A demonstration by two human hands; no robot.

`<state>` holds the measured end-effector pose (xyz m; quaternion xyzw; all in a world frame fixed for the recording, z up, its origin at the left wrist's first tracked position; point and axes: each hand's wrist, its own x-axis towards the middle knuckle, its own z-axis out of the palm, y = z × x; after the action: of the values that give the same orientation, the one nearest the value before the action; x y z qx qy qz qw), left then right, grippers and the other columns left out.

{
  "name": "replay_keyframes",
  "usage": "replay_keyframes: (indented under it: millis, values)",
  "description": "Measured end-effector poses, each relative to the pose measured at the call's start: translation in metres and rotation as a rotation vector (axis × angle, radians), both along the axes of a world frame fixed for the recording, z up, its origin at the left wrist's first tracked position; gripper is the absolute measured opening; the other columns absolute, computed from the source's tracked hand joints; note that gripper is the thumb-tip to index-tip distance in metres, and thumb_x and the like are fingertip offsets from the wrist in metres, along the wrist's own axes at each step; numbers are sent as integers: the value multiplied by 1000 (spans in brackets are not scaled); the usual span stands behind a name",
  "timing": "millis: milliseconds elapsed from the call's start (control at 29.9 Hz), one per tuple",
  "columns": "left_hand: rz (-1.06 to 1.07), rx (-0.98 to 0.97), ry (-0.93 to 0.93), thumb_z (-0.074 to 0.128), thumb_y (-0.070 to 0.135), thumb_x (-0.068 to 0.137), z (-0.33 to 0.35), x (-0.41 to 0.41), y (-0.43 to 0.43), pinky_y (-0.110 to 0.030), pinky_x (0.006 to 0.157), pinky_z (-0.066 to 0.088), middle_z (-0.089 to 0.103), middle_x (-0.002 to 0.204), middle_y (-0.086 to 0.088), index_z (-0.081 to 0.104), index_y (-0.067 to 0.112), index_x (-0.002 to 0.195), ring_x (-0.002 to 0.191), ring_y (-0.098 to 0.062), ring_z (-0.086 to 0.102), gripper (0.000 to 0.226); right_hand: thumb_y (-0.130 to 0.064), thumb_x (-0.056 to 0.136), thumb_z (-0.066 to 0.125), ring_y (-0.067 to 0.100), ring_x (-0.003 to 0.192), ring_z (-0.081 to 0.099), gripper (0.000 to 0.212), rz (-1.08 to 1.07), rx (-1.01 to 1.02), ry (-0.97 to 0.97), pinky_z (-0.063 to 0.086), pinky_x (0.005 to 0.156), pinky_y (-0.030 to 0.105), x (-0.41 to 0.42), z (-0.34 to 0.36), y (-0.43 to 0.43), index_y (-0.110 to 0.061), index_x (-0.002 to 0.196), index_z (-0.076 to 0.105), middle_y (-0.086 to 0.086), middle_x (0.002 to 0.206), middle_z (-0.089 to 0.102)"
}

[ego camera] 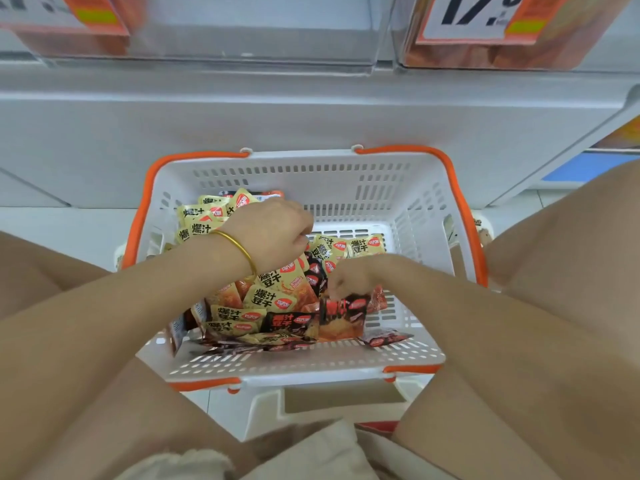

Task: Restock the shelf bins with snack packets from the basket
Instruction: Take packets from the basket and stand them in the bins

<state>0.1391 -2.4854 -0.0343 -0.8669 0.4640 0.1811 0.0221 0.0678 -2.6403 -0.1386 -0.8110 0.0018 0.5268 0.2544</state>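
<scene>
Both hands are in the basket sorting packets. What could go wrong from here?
1. The right hand pinches only the top edge of a dark packet; it may slip on the lift.
2. Yellow packets and dark ones lie mixed in the basket, so the left hand, fingers curled among them, might grab the wrong kind for a bin.
3. The basket sits on a small white stool; leaning on its rim could tip it.
</scene>
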Motion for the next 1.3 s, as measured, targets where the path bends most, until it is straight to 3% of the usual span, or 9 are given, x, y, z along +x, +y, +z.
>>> replay_keyframes:
  millis: [267, 367, 501, 634, 768, 835, 968, 1169, 1302]
  values:
    - [340, -89, 425, 58, 33, 91, 4, 5, -10, -28, 80, 47, 60, 118, -2, 48, 13, 127, 97, -18, 59, 43, -19, 98, 50, 17, 73, 62, 21, -312, 263, -142, 54, 71, 35, 39, 92, -26, -21, 80, 61, -2, 77, 64]
    - [459, -224, 533, 63, 28, 88, 11, 8, -12, -26, 62, 44, 58, 87, 1, 52, 17, 97, 73, -15, 56, 18, -17, 99, 48, 18, 75, 64, 20, -402, 354, -175, 53, 80, 41, 42, 110, -29, -17, 84, 61, 1, 79, 65]
    - [562, -438, 568, 64, 14, 88, 26, 16, -9, -44, 76, 53, 42, 43, 10, 38, 16, 64, 55, -18, 46, 35, -28, 98, 48, 16, 75, 67, 21, -641, 446, -269, 57, 72, 36, 43, 119, -28, -16, 89, 62, 1, 80, 70]
    - [688, -674, 572, 63, 12, 88, 50, 29, -5, -38, 71, 55, 51, 64, -15, 49, 5, 79, 66, -21, 51, 19, -46, 84, 55, 22, 87, 67, 39, -994, 706, -252, 57, 81, 40, 38, 132, -24, -13, 104, 62, 6, 96, 70]
    - [640, -881, 442, 64, 11, 87, 84, 38, -1, -46, 73, 56, 61, 80, -35, 54, -6, 88, 68, -27, 57, 20, -19, 67, 67, 9, 72, 68, 28, -927, 820, -334, 58, 71, 30, 35, 171, -4, -17, 94, 63, -3, 80, 72]
    - [537, -1006, 284, 64, 17, 86, 110, 46, 4, -43, 75, 54, 67, 80, -24, 58, 0, 90, 69, -22, 59, 19, -13, 69, 66, 8, 66, 67, 23, -931, 859, -432, 58, 64, 27, 41, 208, 5, -16, 91, 63, -3, 75, 71]
    - [405, -1150, -434, 45, 25, 90, 166, 96, 31, -30, 86, 41, 63, 96, -1, 62, 7, 103, 94, -14, 56, 28, 0, 83, 61, 18, 65, 68, 6, -1040, 987, -624, 60, 64, 36, 98, 295, 22, -4, 85, 63, 8, 74, 69]
    - [384, -686, -777, 38, 35, 88, 143, 143, 51, -54, 109, 21, 56, 131, -11, 66, 12, 108, 131, -30, 42, 41, 17, 76, 58, 31, 72, 61, 18, -1144, 483, -845, 55, 76, 52, 226, 298, 29, 0, 83, 56, 18, 76, 55]
    - [368, -697, -788, 38, 35, 86, 141, 150, 52, -48, 108, 21, 60, 125, -8, 69, 15, 99, 123, -28, 48, 39, -24, 74, 80, 26, 103, 60, 51, -754, -217, -989, 50, 90, 36, 276, 262, 21, -7, 115, 56, 9, 113, 62]
